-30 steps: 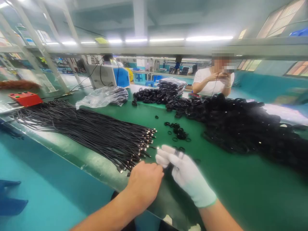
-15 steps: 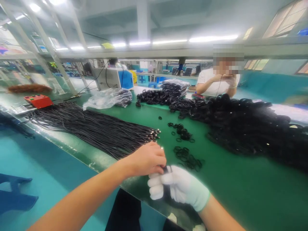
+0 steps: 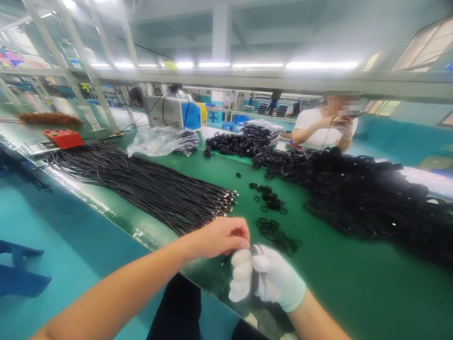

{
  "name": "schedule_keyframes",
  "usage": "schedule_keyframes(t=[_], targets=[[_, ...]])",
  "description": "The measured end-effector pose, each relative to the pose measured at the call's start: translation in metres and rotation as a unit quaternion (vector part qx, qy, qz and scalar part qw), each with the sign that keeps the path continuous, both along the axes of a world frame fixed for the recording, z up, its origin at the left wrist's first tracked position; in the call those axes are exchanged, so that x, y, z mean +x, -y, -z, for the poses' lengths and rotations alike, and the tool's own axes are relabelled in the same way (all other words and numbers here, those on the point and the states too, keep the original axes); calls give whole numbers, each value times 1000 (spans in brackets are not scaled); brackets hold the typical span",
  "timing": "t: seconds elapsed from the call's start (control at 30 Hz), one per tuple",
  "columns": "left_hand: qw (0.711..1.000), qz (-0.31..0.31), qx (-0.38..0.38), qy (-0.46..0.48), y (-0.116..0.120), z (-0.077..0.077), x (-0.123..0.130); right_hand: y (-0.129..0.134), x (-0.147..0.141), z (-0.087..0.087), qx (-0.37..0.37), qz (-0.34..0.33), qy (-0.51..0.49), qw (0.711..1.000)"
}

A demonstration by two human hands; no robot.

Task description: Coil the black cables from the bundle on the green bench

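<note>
My bare left hand (image 3: 224, 237) is closed, with thumb and forefinger pinched at the top of a bundled black cable (image 3: 254, 270). My right hand (image 3: 278, 278), in a white glove, wraps its fingers around that bundle near the bench's front edge. Most of the bundle is hidden by the glove, and what the left fingertips pinch is partly covered. Just beyond my left hand lies a wide spread of long black cables (image 3: 141, 182), their shiny metal connector ends (image 3: 226, 203) pointing right. Small black rings (image 3: 272, 198) are scattered past my hands.
A large heap of black coils (image 3: 364, 189) covers the right side of the green bench (image 3: 339, 278). Farther back are a clear plastic bag (image 3: 152, 141), a red control box (image 3: 63, 138) and a blue-and-white machine (image 3: 173, 112). Across the bench sits a person (image 3: 320, 125) with both hands raised.
My gloved right hand has shifted slightly right and turned with the bundle. My left hand has moved a little right and lower, its fingers now at the bundle's top.
</note>
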State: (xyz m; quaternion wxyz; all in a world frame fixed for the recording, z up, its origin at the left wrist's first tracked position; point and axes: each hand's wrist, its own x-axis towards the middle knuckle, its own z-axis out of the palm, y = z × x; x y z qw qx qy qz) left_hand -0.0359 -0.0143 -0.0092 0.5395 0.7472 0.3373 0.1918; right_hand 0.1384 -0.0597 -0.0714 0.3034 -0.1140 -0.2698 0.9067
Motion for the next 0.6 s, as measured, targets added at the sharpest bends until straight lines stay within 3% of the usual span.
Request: schedule_keyframes(t=[0.2, 0.3, 0.4, 0.47, 0.6], targets=[[981, -134, 141, 31, 30, 20, 0, -1, -5, -12, 98, 3, 68, 993], [974, -193, 102, 68, 34, 31, 4, -3, -5, -16, 133, 16, 86, 987], [983, -153, -7, 104, 33, 36, 6, -5, -2, -18, 164, 14, 90, 982], [986, -119, -40, 109, 32, 36, 6, -5, 1, -20, 186, 3, 93, 978], [984, -144, 42, 96, 35, 38, 9, -4, 6, -28, 222, -23, 110, 969]])
